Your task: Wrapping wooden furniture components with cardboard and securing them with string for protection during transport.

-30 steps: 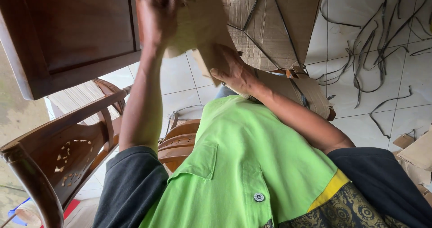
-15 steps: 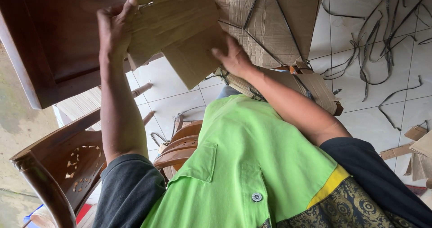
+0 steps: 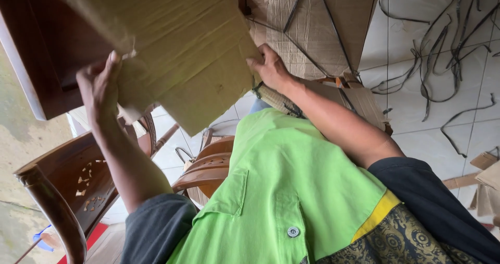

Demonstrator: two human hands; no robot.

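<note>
While the head camera looks down past a bright green shirt (image 3: pixel 291 191), both bare hands are raised against a large sheet of brown cardboard (image 3: pixel 177 40). On the sheet's lower near edge, the left hand (image 3: pixel 101 87) has its fingers curled closed around the board, thumb on the facing side. At the opposite edge the right hand (image 3: pixel 271 68) presses on the cardboard, fingers bent and pinching its border; how far they wrap behind cannot be made out. That sheet fills the upper middle of the view, tilted, between the two forearms and in front of a dark wooden cabinet (image 3: pixel 36 50).

Beyond the right hand lies a bigger cardboard-wrapped bundle (image 3: pixel 323 29), bound with thin black straps. Loose black strapping (image 3: pixel 448 45) curls over the white tiled floor (image 3: pixel 416 133) to the right, and cardboard scraps (image 3: pixel 487 180) sit near the right border. Below the left arm stands carved brown wooden furniture (image 3: pixel 67 186), and a stack of curved wooden parts (image 3: pixel 208 165) shows between arm and shirt. A bit of red (image 3: pixel 91 243) and a blue object (image 3: pixel 41 240) lie at the lower left.
</note>
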